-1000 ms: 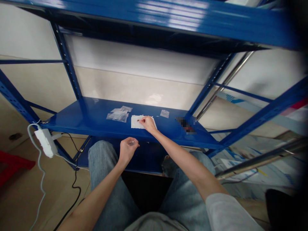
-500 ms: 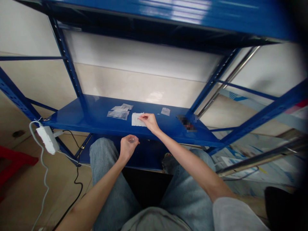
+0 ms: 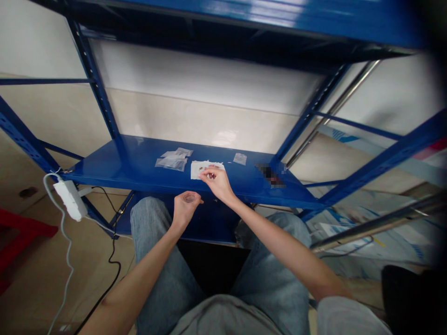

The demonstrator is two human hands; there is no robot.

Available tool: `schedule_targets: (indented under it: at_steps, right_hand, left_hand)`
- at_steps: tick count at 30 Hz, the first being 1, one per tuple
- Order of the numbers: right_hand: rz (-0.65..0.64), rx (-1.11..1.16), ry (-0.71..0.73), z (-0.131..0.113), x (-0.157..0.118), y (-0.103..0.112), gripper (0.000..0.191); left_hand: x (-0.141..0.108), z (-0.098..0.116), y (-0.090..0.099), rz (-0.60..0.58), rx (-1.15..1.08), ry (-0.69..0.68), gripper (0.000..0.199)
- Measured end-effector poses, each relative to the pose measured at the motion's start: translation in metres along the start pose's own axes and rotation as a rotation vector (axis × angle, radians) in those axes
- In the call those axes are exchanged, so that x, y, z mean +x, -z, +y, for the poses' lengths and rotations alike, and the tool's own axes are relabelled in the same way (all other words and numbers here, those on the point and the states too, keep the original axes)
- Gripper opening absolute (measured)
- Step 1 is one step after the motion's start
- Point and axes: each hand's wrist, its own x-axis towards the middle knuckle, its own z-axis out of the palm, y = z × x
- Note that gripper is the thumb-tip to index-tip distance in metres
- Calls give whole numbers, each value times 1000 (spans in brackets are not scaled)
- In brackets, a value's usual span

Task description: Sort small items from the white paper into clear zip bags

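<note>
A white sheet [image 3: 195, 172] lies on the blue shelf [image 3: 139, 174], with small dark bits on it. Over its right part is my right hand [image 3: 217, 180], thumb and fingertips pressed together; whatever they pinch is too small to make out. My left hand [image 3: 185, 204] is curled around a small clear round container [image 3: 189, 198], below the shelf's front edge and above my left knee. Left of the sheet lie several clear plastic bags [image 3: 172, 161]. Another small clear bag [image 3: 240, 158] rests to the right, behind my right hand.
A blurred-out dark object [image 3: 270, 176] lies at the shelf's right. A white power strip [image 3: 70, 200] with cables hangs at the left end. Blue uprights and an upper shelf [image 3: 223, 23] frame the space. Part of a red stool [image 3: 28, 232] stands at far left.
My right hand has shifted slightly toward me, and a dark bit on the sheet now shows beside it. My left hand still holds the clear container in nearly the same place.
</note>
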Motion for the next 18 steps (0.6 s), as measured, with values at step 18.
schedule_targets:
  at_steps: [18]
  right_hand:
    - [-282, -493, -50, 93, 89, -6, 13]
  left_hand:
    - [10, 17, 14, -72, -632, 259, 27]
